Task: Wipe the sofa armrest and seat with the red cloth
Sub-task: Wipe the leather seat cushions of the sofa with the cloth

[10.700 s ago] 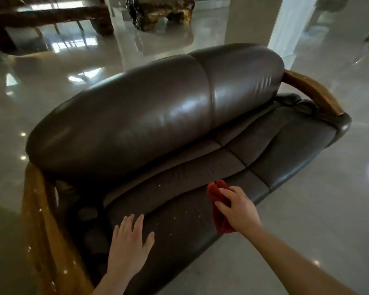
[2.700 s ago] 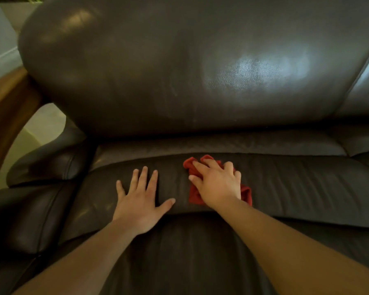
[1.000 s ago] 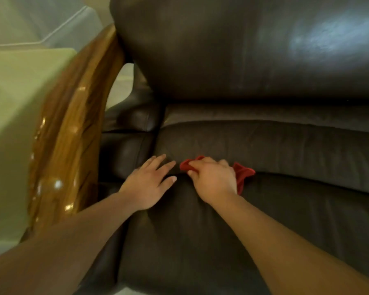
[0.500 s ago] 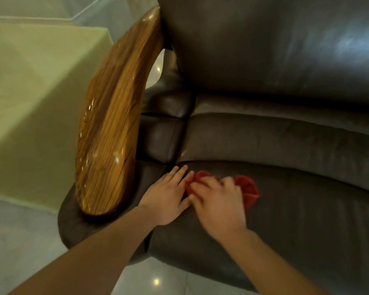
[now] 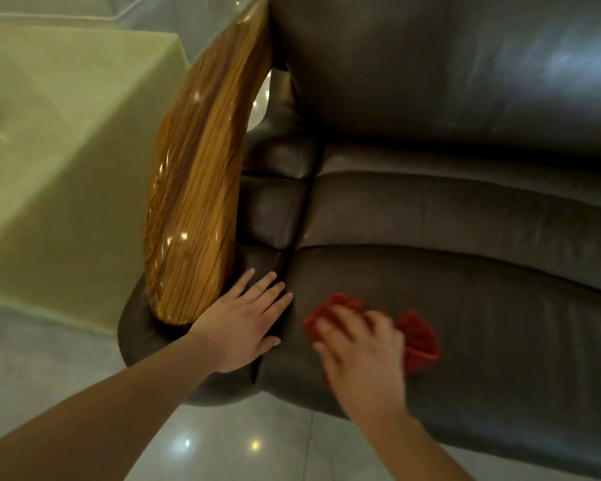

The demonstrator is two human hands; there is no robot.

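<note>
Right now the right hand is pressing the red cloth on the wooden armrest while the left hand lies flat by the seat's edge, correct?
Not quite. The head view shows the right hand pressing the red cloth on the leather seat, not on the wooden armrest. The left hand does lie flat by the seat's edge, next to the armrest.

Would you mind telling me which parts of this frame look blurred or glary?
Head view: the right hand and red cloth are motion-blurred; the left hand is sharper; glare spots sit on the wooden armrest and floor.
</note>
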